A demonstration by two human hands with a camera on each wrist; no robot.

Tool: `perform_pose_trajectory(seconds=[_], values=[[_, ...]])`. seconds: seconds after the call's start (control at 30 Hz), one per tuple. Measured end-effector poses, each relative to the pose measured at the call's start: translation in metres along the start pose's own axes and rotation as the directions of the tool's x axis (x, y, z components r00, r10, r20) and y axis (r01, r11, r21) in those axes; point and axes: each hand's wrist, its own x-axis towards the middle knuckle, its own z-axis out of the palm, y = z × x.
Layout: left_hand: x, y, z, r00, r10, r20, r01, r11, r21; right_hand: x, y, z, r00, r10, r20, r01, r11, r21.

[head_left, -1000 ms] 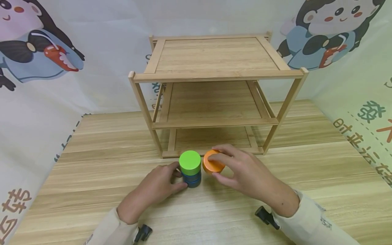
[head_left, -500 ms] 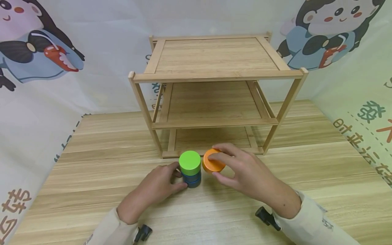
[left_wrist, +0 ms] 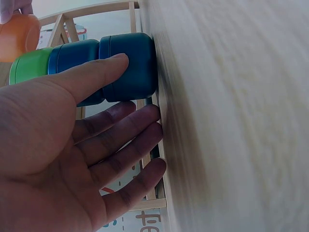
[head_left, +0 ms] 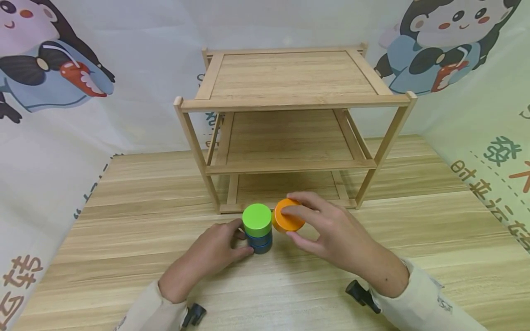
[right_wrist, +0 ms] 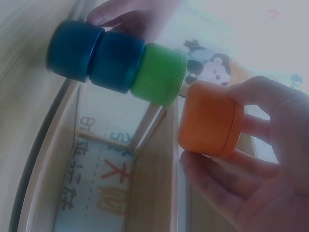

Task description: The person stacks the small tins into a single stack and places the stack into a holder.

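Observation:
Two dark blue round jars stand stacked on the wooden tabletop, the lower blue jar [left_wrist: 137, 77] under the upper blue jar [right_wrist: 115, 60]. On top of them sits a green jar [head_left: 257, 219]. My left hand [head_left: 209, 250] is at the base of the stack, thumb and index finger on either side of the lower blue jar; its other fingers extend past it in the left wrist view. In my right hand [head_left: 331, 227] an orange jar [head_left: 285, 223] is held by the fingertips, raised beside the green jar, with the index finger on its top.
A three-tier wooden shelf [head_left: 290, 102] stands right behind the stack, its bottom front rail close to the jars. Printed white sheets [head_left: 141, 55] hang behind and along both sides of the wooden tabletop [head_left: 124, 207].
The right hand has lifted the orange jar slightly and brought it a little left, closer to the green jar. The left hand and the stack have stayed in place.

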Motion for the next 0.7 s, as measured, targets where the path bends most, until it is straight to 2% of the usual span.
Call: perform_pose_trajectory(seconds=[0.37, 0.7], values=[[0.001, 0.000, 0.000, 0.999, 0.035, -0.006, -0.035, 0.999, 0.000, 0.006, -0.001, -0.002, 0.999, 0.001, -0.039, -0.001, 1.000, 0.002], [-0.001, -0.002, -0.001, 1.000, 0.026, 0.000, -0.026, 1.000, -0.001, 0.014, -0.004, 0.001, 0.998, -0.040, -0.048, 0.041, 0.999, 0.015]])
